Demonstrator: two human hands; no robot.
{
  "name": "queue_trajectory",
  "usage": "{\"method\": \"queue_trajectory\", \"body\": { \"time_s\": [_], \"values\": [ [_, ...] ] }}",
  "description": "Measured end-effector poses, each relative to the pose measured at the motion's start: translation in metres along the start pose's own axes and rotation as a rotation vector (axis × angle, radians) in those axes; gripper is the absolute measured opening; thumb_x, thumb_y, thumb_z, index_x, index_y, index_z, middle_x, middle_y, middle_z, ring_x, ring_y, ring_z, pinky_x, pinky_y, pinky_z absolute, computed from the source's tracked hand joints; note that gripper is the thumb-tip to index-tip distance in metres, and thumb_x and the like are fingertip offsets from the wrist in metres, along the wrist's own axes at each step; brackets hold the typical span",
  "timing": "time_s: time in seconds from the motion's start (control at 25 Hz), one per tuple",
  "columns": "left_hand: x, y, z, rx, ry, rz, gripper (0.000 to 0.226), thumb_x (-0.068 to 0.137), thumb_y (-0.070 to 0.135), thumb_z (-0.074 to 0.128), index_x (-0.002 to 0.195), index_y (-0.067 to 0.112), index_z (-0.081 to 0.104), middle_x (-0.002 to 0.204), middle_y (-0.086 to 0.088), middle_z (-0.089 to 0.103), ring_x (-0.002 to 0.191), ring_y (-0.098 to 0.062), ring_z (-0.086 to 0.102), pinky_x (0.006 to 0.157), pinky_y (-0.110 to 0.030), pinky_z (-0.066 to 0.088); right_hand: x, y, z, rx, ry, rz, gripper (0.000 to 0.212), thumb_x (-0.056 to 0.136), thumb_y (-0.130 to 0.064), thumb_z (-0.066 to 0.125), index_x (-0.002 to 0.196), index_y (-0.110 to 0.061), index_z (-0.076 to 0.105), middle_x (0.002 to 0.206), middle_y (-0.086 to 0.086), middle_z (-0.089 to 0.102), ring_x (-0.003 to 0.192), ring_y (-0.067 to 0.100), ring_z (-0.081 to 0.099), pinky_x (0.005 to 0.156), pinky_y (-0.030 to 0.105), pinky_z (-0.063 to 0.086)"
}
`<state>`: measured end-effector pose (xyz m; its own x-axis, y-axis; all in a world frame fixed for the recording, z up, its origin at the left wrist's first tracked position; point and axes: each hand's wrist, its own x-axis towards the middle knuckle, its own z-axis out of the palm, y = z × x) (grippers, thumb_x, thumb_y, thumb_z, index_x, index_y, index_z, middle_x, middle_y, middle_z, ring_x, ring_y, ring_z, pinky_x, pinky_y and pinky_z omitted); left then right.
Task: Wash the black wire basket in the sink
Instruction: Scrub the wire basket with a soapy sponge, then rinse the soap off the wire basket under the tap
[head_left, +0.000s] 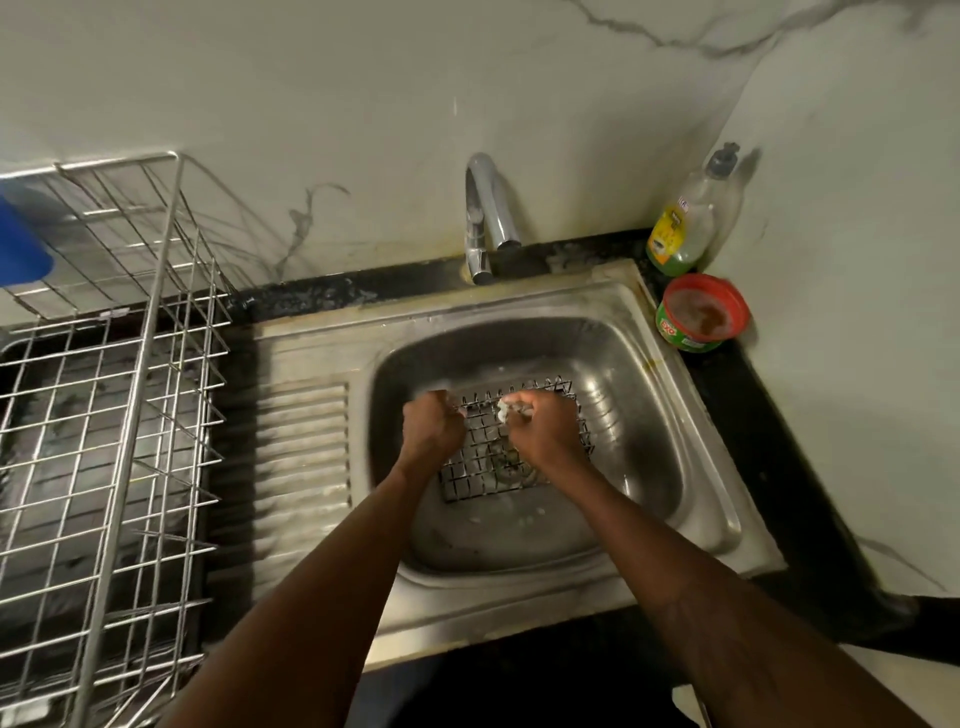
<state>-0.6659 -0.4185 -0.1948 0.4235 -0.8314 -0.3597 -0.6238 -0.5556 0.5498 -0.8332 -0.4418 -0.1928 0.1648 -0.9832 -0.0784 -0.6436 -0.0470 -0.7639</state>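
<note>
Stainless steel lies nearest: the sink's (519, 613) front rim, over which both forearms reach down into the basin. On the basin floor, over the drain, sits the black wire basket (483, 478). The left hand (434, 423) is curled round the basket's edge at about nine o'clock and seems to steady it, though blur softens the fingers. The right hand (548, 431) is closed round a whitish sudsy wad (505, 410), pressed to the wires near twelve o'clock. I judge the scrubbing step to be in hand, with rinsing not yet done. Beyond, at twelve o'clock of the basin, the tap (485, 218) shows no running water. The next move likely calls for working the remaining wires, turning the basket, then freeing a hand for the tap. Farther off, a dish-soap bottle (685, 223) and a red-lidded tub (701, 312) stand at two o'clock.
</note>
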Motion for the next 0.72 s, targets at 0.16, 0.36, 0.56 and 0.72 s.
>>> {"method": "queue_trajectory", "body": {
  "time_s": [0.16,0.36,0.56,0.72],
  "values": [
    [-0.012,0.035,-0.004,-0.009,0.022,0.098,0.021,0.087,0.011,0.055,0.087,0.012,0.076,0.09,-0.004,0.076,0.09,-0.023,0.068,0.076,-0.022,0.046,0.001,-0.001,-0.024,0.078,0.059,0.04,0.017,0.087,-0.014,0.078,0.102,-0.007,0.079,0.095,0.008,0.079,0.085,0.013,0.073,0.077,0.017,0.057],
    [-0.015,0.099,0.01,-0.175,-0.088,0.124,0.014,0.087,0.011,0.066,0.089,0.018,0.078,0.093,-0.002,0.078,0.087,-0.015,0.07,0.087,-0.033,0.059,0.013,0.003,-0.086,0.084,0.242,0.09,0.011,0.085,-0.01,0.072,0.091,-0.011,0.081,0.088,0.004,0.079,0.08,0.012,0.071,0.079,0.022,0.055],
    [-0.014,0.195,0.035,-0.265,-0.1,0.185,0.012,0.084,0.023,0.072,0.095,0.019,0.078,0.099,-0.004,0.078,0.098,-0.023,0.073,0.093,-0.036,0.058,0.04,0.009,-0.153,0.133,0.467,0.099,0.012,0.083,-0.001,0.069,0.093,-0.002,0.076,0.087,0.004,0.073,0.076,0.012,0.061,0.065,-0.003,0.033],
    [-0.014,0.249,0.054,-0.244,-0.152,0.247,0.017,0.082,0.023,0.068,0.092,0.02,0.081,0.094,-0.008,0.078,0.094,-0.031,0.074,0.089,-0.039,0.059,0.064,0.032,-0.186,0.152,0.517,0.134,0.02,0.084,-0.009,0.071,0.102,-0.006,0.077,0.097,0.01,0.076,0.089,0.023,0.07,0.08,0.015,0.045]
  ]
}}
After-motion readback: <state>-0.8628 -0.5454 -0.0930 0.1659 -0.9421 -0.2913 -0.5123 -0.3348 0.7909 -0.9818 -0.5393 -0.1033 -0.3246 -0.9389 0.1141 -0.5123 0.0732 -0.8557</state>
